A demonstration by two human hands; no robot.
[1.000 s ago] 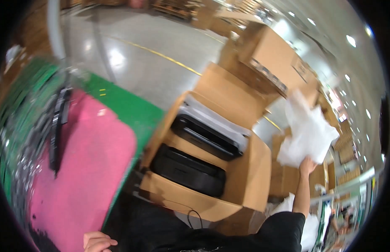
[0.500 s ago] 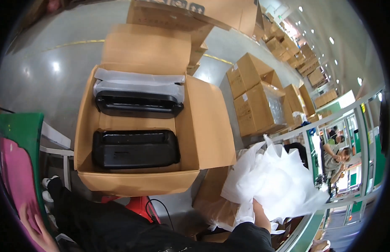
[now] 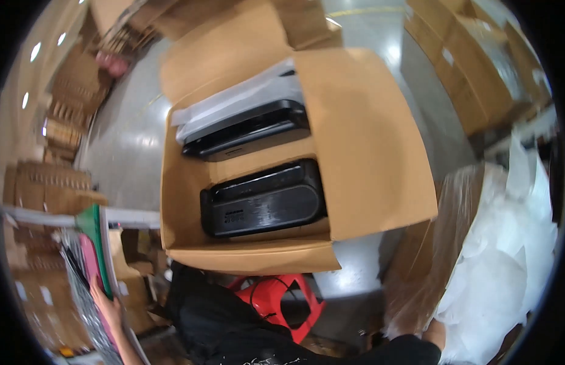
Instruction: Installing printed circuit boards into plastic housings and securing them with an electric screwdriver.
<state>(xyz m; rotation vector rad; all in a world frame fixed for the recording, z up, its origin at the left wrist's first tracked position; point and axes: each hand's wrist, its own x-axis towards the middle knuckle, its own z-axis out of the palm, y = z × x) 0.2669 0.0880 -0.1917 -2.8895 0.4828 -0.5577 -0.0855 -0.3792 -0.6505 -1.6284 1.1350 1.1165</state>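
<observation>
Right hand (image 3: 437, 333) now lowered, gripping white wrapping sheets (image 3: 507, 267); left hand (image 3: 106, 304) grasps pink board (image 3: 91, 267); carton (image 3: 367, 152) keeps 2 black units (image 3: 264, 198).

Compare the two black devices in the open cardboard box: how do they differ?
The near black device lies bare; the far black device has a white sheet over its far side. The near one looks bulkier and rounder, the far one flatter and longer. Both lie side by side in the cardboard box.
</observation>
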